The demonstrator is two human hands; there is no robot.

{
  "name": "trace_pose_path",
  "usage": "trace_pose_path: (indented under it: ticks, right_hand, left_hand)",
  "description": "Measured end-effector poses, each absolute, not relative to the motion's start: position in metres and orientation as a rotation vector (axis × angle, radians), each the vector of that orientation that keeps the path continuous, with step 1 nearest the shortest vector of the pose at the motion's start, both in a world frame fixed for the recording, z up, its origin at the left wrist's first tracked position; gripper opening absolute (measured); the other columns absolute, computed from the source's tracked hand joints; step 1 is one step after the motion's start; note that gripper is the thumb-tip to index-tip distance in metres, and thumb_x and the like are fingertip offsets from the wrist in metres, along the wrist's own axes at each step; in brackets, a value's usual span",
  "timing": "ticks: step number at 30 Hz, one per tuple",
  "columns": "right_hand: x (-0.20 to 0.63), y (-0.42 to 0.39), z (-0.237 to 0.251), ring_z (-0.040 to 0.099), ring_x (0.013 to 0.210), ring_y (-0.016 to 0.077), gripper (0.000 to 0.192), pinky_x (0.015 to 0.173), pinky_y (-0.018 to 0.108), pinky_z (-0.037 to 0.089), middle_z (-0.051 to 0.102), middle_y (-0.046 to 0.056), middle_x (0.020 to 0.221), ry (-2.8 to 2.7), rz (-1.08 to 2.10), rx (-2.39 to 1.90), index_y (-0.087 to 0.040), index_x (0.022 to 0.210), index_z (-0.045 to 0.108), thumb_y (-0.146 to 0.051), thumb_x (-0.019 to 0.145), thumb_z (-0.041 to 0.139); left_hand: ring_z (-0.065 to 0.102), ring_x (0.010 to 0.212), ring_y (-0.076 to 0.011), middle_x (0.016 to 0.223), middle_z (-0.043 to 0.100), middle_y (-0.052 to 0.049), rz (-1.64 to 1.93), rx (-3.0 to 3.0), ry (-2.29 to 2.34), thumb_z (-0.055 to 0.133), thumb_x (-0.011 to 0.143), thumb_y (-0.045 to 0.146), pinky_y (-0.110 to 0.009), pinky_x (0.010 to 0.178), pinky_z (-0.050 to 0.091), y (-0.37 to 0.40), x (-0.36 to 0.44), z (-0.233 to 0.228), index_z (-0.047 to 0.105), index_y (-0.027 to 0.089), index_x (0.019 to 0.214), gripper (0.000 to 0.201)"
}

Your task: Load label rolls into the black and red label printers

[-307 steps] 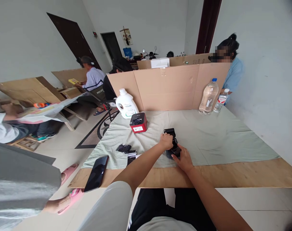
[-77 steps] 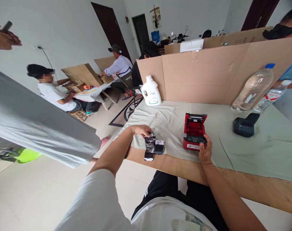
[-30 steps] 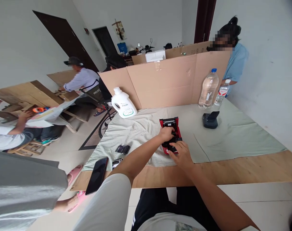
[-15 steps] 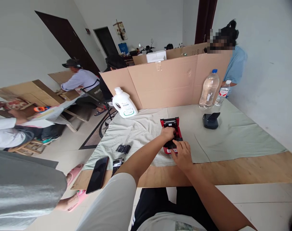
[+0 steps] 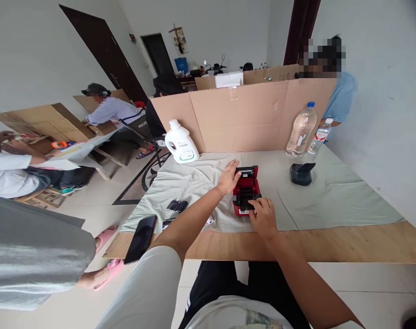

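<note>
Two hands are working at a red printer [image 5: 245, 194] just right of the frame's centre, on a pale green cloth [image 5: 331, 196] that is covering most of a wooden table [image 5: 331, 244]. Going from the left: a person in a white top [image 5: 5, 176] is sitting low at the left edge, and a grey sleeve [image 5: 33, 256] is filling the lower left corner, with pink slippers [image 5: 105, 260] showing beside it. A phone [image 5: 140, 233] is lying face up on the table's near left corner, partly overhanging the edge, and small black packets [image 5: 177, 205] are lying on the cloth just above it. A white jug [image 5: 181, 143] is standing at the cloth's far left, against a cardboard screen [image 5: 242, 121] that is running across the back of the table.

The left hand [image 5: 229, 176] is lying with fingers spread and released, its fingertips touching the left side of the printer's raised lid. The printer is sitting open, its black inside showing. The right hand [image 5: 263, 217] is pressing on the printer's near end, fingers curled over the front edge; whether it is grasping or only pushing, I cannot tell.

Further right, a black device [image 5: 301, 174] is resting on the cloth, well apart from the printer. Behind it a big bottle [image 5: 300, 132] and a small bottle [image 5: 318, 137] are standing by the screen, and a person in a blue top [image 5: 341, 98] is standing beyond them.
</note>
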State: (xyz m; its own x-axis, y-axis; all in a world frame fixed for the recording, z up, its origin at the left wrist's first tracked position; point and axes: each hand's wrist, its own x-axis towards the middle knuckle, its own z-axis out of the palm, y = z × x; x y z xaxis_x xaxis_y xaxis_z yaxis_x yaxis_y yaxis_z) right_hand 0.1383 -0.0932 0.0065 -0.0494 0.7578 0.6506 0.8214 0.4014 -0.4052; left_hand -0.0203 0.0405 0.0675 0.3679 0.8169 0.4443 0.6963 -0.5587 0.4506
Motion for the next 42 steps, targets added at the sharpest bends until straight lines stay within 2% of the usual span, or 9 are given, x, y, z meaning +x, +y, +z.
trace_pose_path:
  ticks: [3,12,15,18,22,25,30,38,42]
  right_hand:
    - [0.138,-0.094,0.007,0.047,0.092,0.0237,0.028,0.083,0.04,0.041,0.054,0.008,0.092,-1.814,-0.097,-1.349,-0.021,0.1,0.067,-0.011,0.078,0.051]
    - [0.143,-0.096,-0.001,0.047,0.095,0.024,0.038,0.088,0.041,0.042,0.054,0.008,0.097,-1.867,-0.093,-1.328,-0.02,0.102,0.064,-0.004,0.071,0.047]
    - [0.147,-0.094,-0.001,0.048,0.099,0.0242,0.042,0.09,0.041,0.041,0.055,0.009,0.101,-1.895,-0.087,-1.353,-0.019,0.104,0.063,-0.002,0.07,0.044]
    - [0.153,-0.088,0.001,0.043,0.117,0.0287,0.055,0.097,0.045,0.036,0.051,0.013,0.124,-1.957,-0.122,-1.377,-0.016,0.123,0.053,-0.006,0.068,0.047]
    - [0.161,-0.076,0.004,0.034,0.13,0.0349,0.075,0.101,0.051,0.029,0.04,0.017,0.142,-2.155,-0.158,-1.397,-0.013,0.138,0.036,-0.016,0.066,0.057]
    - [0.162,-0.068,0.01,0.043,0.122,0.0343,0.07,0.098,0.05,0.031,0.051,0.017,0.134,-2.222,-0.172,-1.467,-0.014,0.134,0.042,-0.014,0.066,0.061]
    - [0.152,-0.064,0.03,0.049,0.113,0.0316,0.061,0.086,0.043,0.038,0.057,0.015,0.125,-2.288,-0.16,-1.645,-0.015,0.126,0.05,-0.012,0.068,0.065]
    - [0.147,-0.067,0.04,0.047,0.114,0.0292,0.058,0.086,0.038,0.042,0.055,0.014,0.125,-2.313,-0.087,-1.751,-0.015,0.128,0.049,-0.012,0.072,0.062]
    - [0.153,-0.065,0.015,0.042,0.123,0.0318,0.067,0.097,0.043,0.04,0.047,0.013,0.135,-2.157,0.015,-1.672,-0.019,0.13,0.046,-0.015,0.066,0.067]
  left_hand:
    - [0.036,0.132,-0.0228,0.139,0.043,-0.014,0.91,2.399,1.323,0.034,0.095,0.034,-0.041,0.11,0.03,0.043,-0.02,0.061,0.039,0.014,0.137,0.046]
    - [0.044,0.121,-0.0222,0.123,0.053,-0.012,0.926,2.534,1.206,0.028,0.097,0.037,-0.039,0.105,0.034,-0.018,-0.03,0.036,0.053,0.015,0.123,0.042]
    - [0.041,0.126,-0.0238,0.126,0.053,-0.012,0.804,2.59,1.247,0.033,0.095,0.037,-0.041,0.106,0.031,-0.033,-0.032,0.028,0.052,0.016,0.125,0.04]
    - [0.037,0.131,-0.0261,0.131,0.05,-0.014,0.657,2.647,1.271,0.043,0.092,0.042,-0.044,0.109,0.026,-0.04,-0.034,0.028,0.047,0.016,0.13,0.047]
    - [0.034,0.133,-0.0321,0.136,0.045,-0.016,0.402,2.786,1.23,0.071,0.067,0.054,-0.049,0.113,0.017,-0.039,-0.034,0.037,0.04,0.017,0.134,0.082]
    - [0.037,0.131,-0.034,0.131,0.047,-0.016,0.301,2.852,1.233,0.081,0.056,0.038,-0.045,0.111,0.026,-0.037,-0.028,0.039,0.04,0.017,0.132,0.089]
    - [0.042,0.127,-0.0328,0.12,0.052,-0.016,0.307,2.846,1.375,0.071,0.064,0.017,-0.041,0.105,0.036,-0.039,-0.015,0.036,0.043,0.013,0.125,0.067]
    - [0.038,0.129,-0.0341,0.12,0.05,-0.02,0.451,2.717,1.341,0.066,0.066,0.01,-0.042,0.108,0.034,-0.045,-0.016,0.034,0.045,0.005,0.125,0.062]
    - [0.027,0.137,-0.0342,0.139,0.037,-0.016,0.66,2.511,1.4,0.073,0.064,0.016,-0.048,0.111,0.026,-0.046,-0.02,0.02,0.044,0.018,0.129,0.072]
